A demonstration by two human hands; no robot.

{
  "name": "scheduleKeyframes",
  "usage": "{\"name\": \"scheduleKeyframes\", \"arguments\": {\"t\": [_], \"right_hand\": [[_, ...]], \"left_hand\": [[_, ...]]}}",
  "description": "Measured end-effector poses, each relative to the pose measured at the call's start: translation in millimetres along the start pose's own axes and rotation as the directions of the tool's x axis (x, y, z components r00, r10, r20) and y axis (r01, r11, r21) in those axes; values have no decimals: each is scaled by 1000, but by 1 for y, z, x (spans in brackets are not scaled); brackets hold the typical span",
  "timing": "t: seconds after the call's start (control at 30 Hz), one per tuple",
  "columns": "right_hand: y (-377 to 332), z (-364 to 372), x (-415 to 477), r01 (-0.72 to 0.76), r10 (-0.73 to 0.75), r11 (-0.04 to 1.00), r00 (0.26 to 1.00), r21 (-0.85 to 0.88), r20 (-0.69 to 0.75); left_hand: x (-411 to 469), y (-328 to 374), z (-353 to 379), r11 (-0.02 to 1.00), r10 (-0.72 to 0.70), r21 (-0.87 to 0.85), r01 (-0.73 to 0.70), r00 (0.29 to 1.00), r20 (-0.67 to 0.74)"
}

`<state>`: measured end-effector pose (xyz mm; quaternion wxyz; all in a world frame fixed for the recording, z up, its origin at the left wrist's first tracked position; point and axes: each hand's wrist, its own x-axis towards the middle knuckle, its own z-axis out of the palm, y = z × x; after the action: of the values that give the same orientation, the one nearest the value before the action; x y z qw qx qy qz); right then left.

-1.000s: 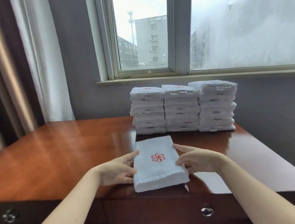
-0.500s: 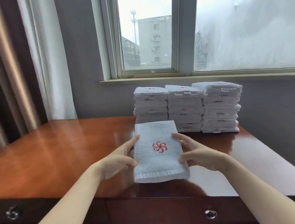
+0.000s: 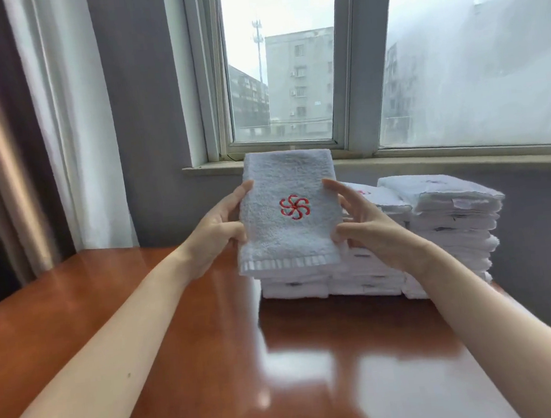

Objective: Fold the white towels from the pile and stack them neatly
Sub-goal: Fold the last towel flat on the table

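lifted off the table point(image 3: 145, 337), folded towel point(image 3: 291, 237) gripped between both hands.

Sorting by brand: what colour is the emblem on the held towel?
Red emblem on white towel; head view.

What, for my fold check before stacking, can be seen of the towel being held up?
The folded towel is white terry cloth, a rectangle with a red pinwheel emblem at its centre and a ribbed band along the lower edge. It is held above the table, nearly upright, facing the camera, in front of the towel stacks. The left hand grips its left edge, the right hand its right edge.
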<state>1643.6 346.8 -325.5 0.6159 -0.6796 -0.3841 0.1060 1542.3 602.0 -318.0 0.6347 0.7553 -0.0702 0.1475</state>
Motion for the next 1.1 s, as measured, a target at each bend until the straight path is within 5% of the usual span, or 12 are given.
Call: {"name": "scheduleKeyframes", "arguments": {"t": [0.67,1.1], "right_hand": [[-137,-86,192,-209,217,972,974,112,-68],[-82,-61,199,-394,400,916,897,68,-190]], "left_hand": [[201,157,-52,977,-204,-72,199,977,-56],[212,86,-59,943,-332,-23,332,943,5]]}}
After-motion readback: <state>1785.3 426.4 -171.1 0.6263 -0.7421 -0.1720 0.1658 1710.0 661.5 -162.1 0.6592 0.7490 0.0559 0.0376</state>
